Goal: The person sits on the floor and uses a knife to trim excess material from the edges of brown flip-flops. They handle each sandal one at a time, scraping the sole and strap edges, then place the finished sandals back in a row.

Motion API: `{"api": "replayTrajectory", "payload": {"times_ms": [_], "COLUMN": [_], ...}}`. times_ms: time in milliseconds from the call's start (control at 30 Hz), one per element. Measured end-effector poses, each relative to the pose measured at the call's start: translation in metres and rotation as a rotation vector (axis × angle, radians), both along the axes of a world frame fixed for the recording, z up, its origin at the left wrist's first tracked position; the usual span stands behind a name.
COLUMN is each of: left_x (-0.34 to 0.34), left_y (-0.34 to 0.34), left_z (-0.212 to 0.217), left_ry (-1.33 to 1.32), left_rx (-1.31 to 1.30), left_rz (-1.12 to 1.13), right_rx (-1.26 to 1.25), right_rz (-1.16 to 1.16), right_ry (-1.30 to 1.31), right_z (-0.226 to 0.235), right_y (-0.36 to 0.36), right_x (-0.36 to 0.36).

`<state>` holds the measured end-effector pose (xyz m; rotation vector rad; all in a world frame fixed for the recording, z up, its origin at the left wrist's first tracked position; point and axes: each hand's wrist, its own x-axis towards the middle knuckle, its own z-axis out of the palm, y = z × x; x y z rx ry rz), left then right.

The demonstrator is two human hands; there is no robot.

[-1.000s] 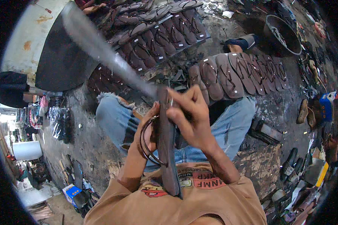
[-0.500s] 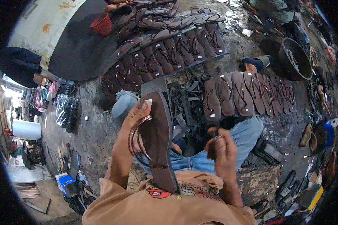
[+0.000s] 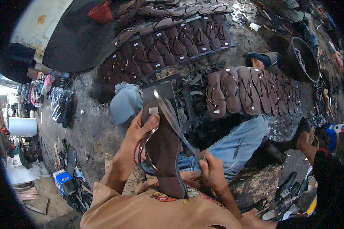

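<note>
My left hand grips a brown flip-flop by its upper edge, thumb on top beside a small pale label. The sandal stands tilted in front of my shirt, its glossy brown straps facing left. My right hand is closed around a knife, its handle mostly hidden in my fingers. The long thin blade slants up and left along the sandal's right edge; I cannot tell exactly where it touches. Behind the sandal's top is a dark flat board.
Rows of finished-looking brown flip-flops lie ahead and to the right. Black offcuts are heaped between them. A grey-blue cap lies left of the sandal. A round basin stands at the right, with another person's foot nearer.
My right hand has moved left and slightly down, bringing the knife blade to the sandal's right edge. A person's foot and dark clothing have come into view at the right.
</note>
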<state>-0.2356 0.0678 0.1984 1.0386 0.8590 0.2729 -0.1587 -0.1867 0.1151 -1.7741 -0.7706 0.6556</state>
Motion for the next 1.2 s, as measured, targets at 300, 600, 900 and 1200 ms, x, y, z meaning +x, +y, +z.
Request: {"api": "replayTrajectory", "payload": {"times_ms": [300,600,900,1200], "left_x": [0.024,0.008,-0.013,0.022], "left_y": [-0.013,0.002,-0.016,-0.042], "left_z": [0.017,0.072,0.064,0.053], "left_ry": [0.063,0.200,0.341,0.310], "left_rx": [0.146,0.253,0.078,0.209], "left_rz": [-0.219,-0.573,-0.721,-1.328], "right_rx": [0.158,0.126,-0.509,-0.068], "right_rz": [0.149,0.066,0.339,0.419], "right_ry": [0.041,0.110,0.152,0.189], "right_z": [-0.016,0.024,0.051,0.005], "right_y": [0.143,-0.033,-0.116,-0.006], "right_x": [0.112,0.067,0.026,0.057]}}
